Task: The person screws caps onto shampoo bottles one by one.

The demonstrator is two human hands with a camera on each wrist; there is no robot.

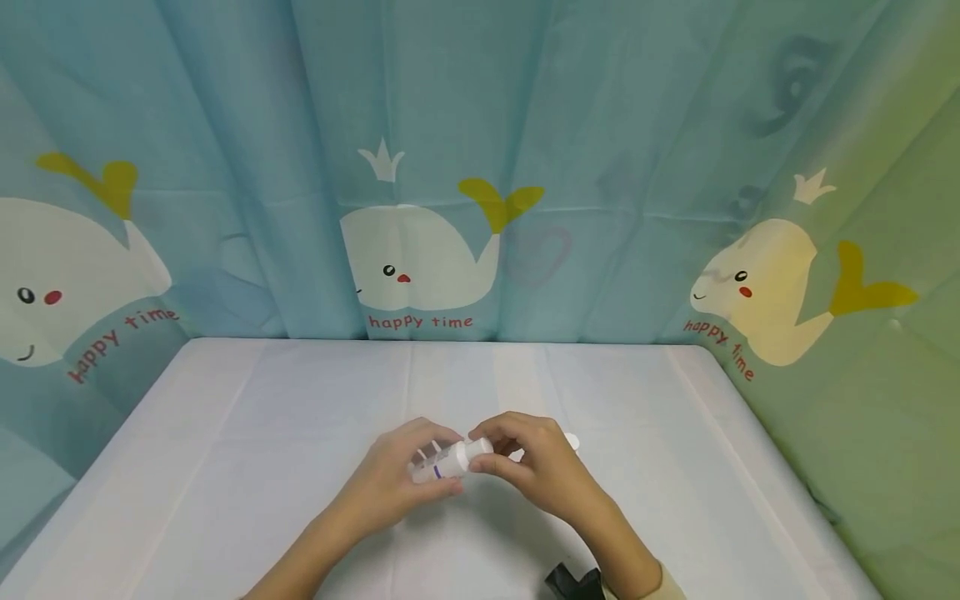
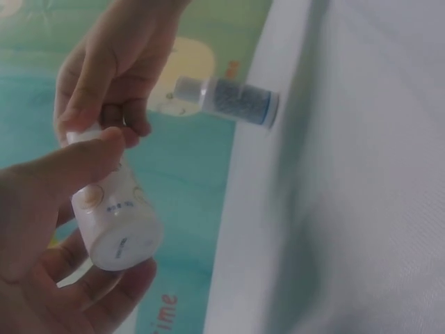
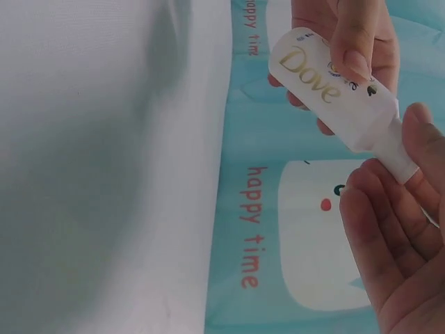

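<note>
My left hand (image 1: 401, 475) grips the body of a small white Dove bottle (image 1: 442, 464), which lies tilted in the air above the table. With thumb and fingers, my right hand (image 1: 540, 458) pinches the white cap (image 3: 398, 154) at the bottle's narrow end. Gold "Dove" lettering faces the right wrist camera, while the left wrist view shows the bottle's round base (image 2: 126, 243). A second small bottle (image 2: 240, 102), with a grey-blue body and white top, stands on the table beyond my right hand. In the head view that hand mostly hides it.
The table (image 1: 285, 417) has a pale cloth cover. Curtains (image 1: 615, 125) with whale prints rise along its back and sides. A black object (image 1: 576, 582) sits by my right forearm at the lower edge of the head view.
</note>
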